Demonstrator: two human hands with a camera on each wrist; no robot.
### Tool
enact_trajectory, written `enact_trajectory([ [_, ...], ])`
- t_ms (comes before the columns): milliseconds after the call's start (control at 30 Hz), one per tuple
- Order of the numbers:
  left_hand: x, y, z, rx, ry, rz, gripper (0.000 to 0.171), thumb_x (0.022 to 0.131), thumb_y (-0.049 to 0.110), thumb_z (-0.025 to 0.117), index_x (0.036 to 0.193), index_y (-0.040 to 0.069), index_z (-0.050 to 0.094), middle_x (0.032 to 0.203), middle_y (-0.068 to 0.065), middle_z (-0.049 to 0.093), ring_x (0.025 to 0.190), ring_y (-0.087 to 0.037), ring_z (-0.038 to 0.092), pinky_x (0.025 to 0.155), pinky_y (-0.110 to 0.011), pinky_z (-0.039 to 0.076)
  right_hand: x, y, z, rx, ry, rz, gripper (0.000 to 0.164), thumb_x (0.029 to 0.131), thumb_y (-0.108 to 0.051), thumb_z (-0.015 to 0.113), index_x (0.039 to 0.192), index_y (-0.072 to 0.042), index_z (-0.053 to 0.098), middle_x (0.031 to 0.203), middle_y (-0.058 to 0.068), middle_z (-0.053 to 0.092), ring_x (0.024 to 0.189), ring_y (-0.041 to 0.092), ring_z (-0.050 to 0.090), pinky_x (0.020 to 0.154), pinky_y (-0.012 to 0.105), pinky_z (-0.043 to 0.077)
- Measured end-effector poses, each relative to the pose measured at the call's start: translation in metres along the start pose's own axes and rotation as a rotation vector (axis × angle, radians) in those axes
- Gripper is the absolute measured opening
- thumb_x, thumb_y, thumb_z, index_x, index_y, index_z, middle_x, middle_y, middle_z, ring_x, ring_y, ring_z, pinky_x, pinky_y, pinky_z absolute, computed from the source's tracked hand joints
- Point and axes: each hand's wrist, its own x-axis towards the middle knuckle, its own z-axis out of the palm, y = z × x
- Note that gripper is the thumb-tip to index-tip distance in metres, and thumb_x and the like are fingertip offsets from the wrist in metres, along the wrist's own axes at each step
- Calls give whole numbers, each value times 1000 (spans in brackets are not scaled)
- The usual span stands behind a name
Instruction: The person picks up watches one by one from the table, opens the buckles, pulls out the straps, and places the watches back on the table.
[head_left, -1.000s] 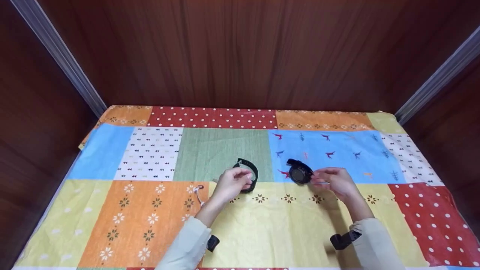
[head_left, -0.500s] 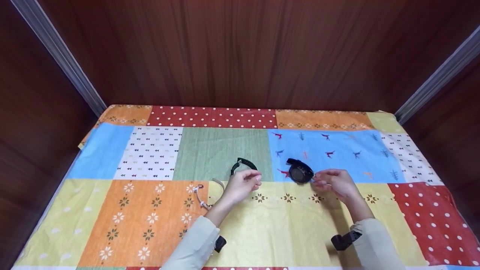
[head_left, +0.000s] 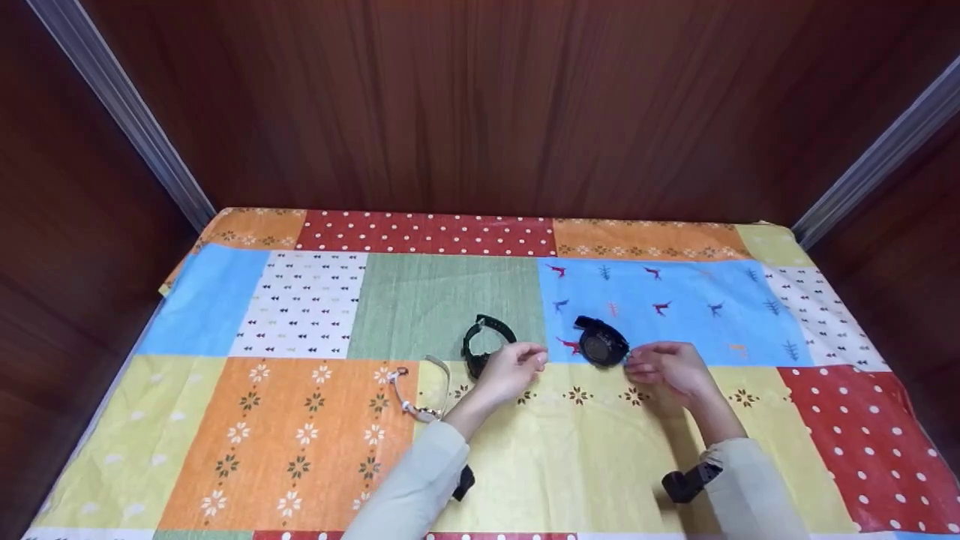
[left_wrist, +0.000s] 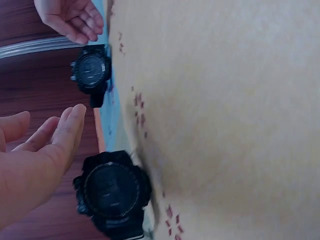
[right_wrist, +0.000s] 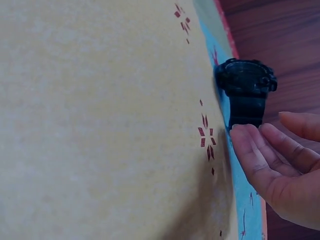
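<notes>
Pale glare brightens the yellow cloth, while both wrist views look dimmer and slightly soft.

Dark wood-grain panels stand around a colourful patchwork cloth

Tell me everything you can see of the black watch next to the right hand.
The black watch has a bulky round case, a dark dial whose markings are too small to read, buttons along its side and a thick strap that looks like rubber. It rests near the front edge of the blue patch of the cloth, dial tilted toward the near side. The right hand has its fingertips right at the strap; whether they touch is unclear.
</notes>
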Motion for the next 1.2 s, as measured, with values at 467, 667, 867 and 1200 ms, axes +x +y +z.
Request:
enact_trajectory([
  [467, 23, -10, 27, 111, 67, 82, 26, 94, 12, 49, 114, -1, 60, 107, -11, 64, 97, -21, 59, 84, -27, 46, -1, 3, 1, -62, 19, -2, 39, 74, -14, 74, 99, 11, 58, 82, 13, 67, 74, 22, 66, 72, 34, 53],
  [667, 30, -16, 39, 131, 102, 123, 24, 94, 9, 47, 111, -2, 61, 108, -11, 64, 103, -23, 58, 89, -27, 44, -1, 5, 2, -69, 28, -5, 52, 70, -22, 77, 102, 13, 57, 82, 13, 67, 74, 22, 66, 72, 34, 53],
  [867, 37, -15, 46, 119, 37, 65, 28, 96, 8, 42, 118, -4, 55, 115, -15, 60, 110, -26, 53, 94, -30, 41, 0, 7, 4, -18, 25, -4, 39, 72, -18, 75, 97, 7, 60, 83, 12, 67, 76, 20, 66, 74, 33, 53],
  [1200, 44, -7, 50, 73, -40, 17, 36, 95, -1, 37, 130, -7, 42, 126, -19, 51, 118, -27, 46, 99, -29, 35, 9, 17, -1, 12, 57, 27, 16, 84, 0, 58, 97, 9, 59, 82, 14, 67, 75, 22, 66, 74, 35, 53],
])
